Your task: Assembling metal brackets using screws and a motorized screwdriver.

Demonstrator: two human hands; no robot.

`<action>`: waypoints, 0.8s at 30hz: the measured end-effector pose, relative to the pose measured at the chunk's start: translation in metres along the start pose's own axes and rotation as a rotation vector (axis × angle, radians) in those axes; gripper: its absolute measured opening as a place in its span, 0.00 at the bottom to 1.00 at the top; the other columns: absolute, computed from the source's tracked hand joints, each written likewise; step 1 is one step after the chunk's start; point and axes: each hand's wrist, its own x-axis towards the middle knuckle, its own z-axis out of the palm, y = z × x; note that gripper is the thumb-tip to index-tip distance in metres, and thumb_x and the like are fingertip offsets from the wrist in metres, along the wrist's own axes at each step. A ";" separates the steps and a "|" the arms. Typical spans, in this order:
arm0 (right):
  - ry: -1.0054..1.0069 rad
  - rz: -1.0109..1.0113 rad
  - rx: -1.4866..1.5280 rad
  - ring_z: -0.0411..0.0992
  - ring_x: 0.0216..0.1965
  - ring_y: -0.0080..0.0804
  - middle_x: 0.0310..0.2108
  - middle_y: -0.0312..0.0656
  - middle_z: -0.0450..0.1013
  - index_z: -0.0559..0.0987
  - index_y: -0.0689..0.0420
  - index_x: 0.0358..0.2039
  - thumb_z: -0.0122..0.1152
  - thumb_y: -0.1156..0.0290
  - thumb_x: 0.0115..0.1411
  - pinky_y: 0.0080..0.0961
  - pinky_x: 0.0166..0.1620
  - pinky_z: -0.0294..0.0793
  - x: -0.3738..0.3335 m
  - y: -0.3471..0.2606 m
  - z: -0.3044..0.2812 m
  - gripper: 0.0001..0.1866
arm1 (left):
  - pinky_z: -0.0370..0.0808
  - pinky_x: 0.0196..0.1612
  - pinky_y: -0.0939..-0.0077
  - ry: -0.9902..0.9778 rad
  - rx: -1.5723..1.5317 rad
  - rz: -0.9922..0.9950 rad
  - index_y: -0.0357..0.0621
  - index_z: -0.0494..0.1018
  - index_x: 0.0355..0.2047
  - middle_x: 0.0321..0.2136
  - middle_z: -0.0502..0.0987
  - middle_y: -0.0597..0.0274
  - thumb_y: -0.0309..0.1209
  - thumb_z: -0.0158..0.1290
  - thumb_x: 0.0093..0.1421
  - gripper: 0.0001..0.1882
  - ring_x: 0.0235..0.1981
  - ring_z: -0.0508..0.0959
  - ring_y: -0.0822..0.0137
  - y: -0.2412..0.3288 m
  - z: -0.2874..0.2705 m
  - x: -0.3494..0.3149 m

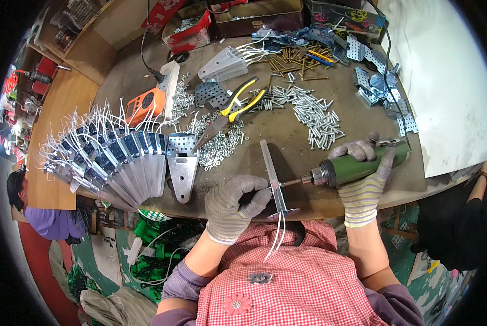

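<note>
Head view, left hand (231, 207): is pinching bracket (276, 190), seemingly bracing it.
Right hand (364, 190): is wrapping green driver (349, 170), apparently aligning its bit (292, 182).

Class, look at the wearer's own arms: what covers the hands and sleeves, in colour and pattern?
The left hand and right hand wear grey fabric gloves with thin stripes, clearest and pale yellowish near the right wrist. Muted purple sleeves end around the elbows, leaving both forearms bare.
</note>
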 end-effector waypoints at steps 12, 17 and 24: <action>-0.022 0.011 0.046 0.63 0.32 0.23 0.24 0.24 0.61 0.75 0.46 0.44 0.61 0.46 0.56 0.38 0.50 0.66 0.001 -0.001 -0.001 0.22 | 0.75 0.32 0.73 -0.060 0.095 0.098 0.45 0.76 0.32 0.28 0.79 0.60 0.27 0.63 0.48 0.10 0.29 0.80 0.61 0.000 -0.004 0.006; -0.043 0.013 0.002 0.62 0.31 0.23 0.24 0.24 0.60 0.74 0.45 0.45 0.61 0.46 0.56 0.38 0.50 0.66 0.001 -0.002 0.000 0.22 | 0.74 0.30 0.68 -0.154 0.161 0.106 0.48 0.77 0.33 0.30 0.78 0.59 0.31 0.61 0.52 0.08 0.29 0.78 0.56 0.003 -0.010 0.012; -0.013 0.018 0.036 0.62 0.31 0.23 0.24 0.24 0.59 0.73 0.45 0.46 0.61 0.46 0.56 0.39 0.51 0.65 0.001 -0.001 0.001 0.23 | 0.74 0.29 0.67 -0.179 0.169 0.138 0.48 0.76 0.34 0.30 0.78 0.59 0.32 0.60 0.53 0.08 0.28 0.78 0.55 0.004 -0.012 0.015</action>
